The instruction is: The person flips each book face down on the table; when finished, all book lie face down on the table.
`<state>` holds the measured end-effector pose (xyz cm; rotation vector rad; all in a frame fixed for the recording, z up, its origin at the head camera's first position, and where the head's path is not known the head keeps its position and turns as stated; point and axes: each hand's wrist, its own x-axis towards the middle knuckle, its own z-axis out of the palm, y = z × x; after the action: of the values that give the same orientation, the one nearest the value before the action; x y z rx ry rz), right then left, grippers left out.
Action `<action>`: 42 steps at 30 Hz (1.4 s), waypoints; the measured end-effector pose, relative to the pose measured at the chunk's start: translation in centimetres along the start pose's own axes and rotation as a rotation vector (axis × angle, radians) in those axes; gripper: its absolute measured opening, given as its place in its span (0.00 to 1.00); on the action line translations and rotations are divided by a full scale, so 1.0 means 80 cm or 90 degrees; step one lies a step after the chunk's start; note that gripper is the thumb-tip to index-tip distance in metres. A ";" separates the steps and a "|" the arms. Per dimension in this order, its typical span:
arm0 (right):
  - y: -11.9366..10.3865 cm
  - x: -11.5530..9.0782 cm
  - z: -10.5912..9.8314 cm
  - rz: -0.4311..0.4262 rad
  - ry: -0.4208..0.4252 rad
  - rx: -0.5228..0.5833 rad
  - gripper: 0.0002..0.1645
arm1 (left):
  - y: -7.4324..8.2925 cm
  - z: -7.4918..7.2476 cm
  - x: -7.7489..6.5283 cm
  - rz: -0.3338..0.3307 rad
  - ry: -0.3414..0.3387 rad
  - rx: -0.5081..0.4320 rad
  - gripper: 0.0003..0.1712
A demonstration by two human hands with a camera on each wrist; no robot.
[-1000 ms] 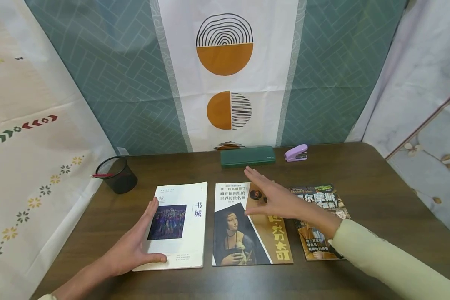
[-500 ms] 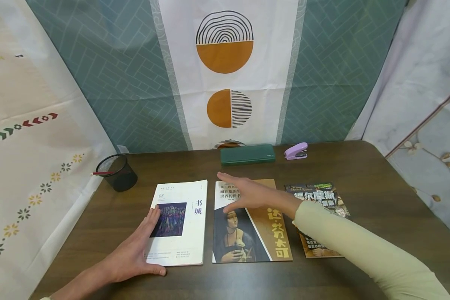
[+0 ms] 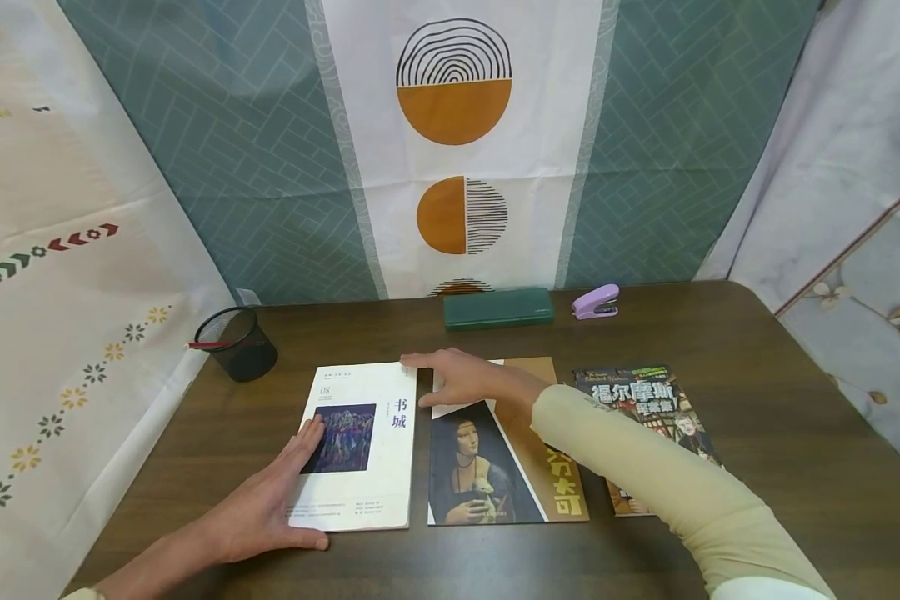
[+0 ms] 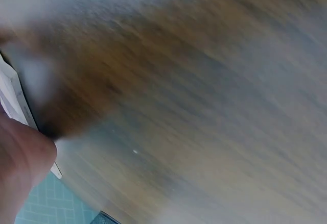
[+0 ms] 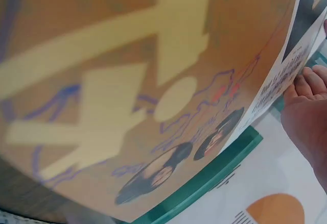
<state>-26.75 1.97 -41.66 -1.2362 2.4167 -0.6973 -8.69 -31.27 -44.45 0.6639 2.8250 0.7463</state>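
Observation:
A white book (image 3: 360, 507) with a dark picture on its cover lies at the left of the table. My left hand (image 3: 266, 508) rests along its left side, fingers straight over the picture's edge and thumb by the lower left corner. My right hand (image 3: 453, 379) reaches across the upper left of the brown and white art book (image 3: 468, 492), hiding part of its title. Its fingertips are right at the white book's upper right corner, with thumb and fingers spread apart. The right wrist view shows the art book's cover (image 5: 225, 40) filling most of the picture.
A darker illustrated book (image 3: 641, 392) lies to the right, partly covered by my right sleeve (image 3: 645, 458). Along the back stand a black mesh pen cup (image 3: 247, 354) with a red pencil, a green case (image 3: 498, 308) and a purple stapler (image 3: 596, 302). Cloth hangs behind the table.
My right hand has swept left from above the art book's right part to the white book's upper right corner. My left hand stays at the white book's left side, shifting only slightly.

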 end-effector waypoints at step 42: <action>-0.005 0.023 -0.007 0.049 -0.037 -0.044 0.44 | 0.000 -0.033 0.008 0.443 0.093 0.400 0.37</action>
<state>-27.80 0.36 -41.10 -1.1654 2.4451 -0.5538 -9.88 -32.11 -42.21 1.7987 2.9390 -0.0816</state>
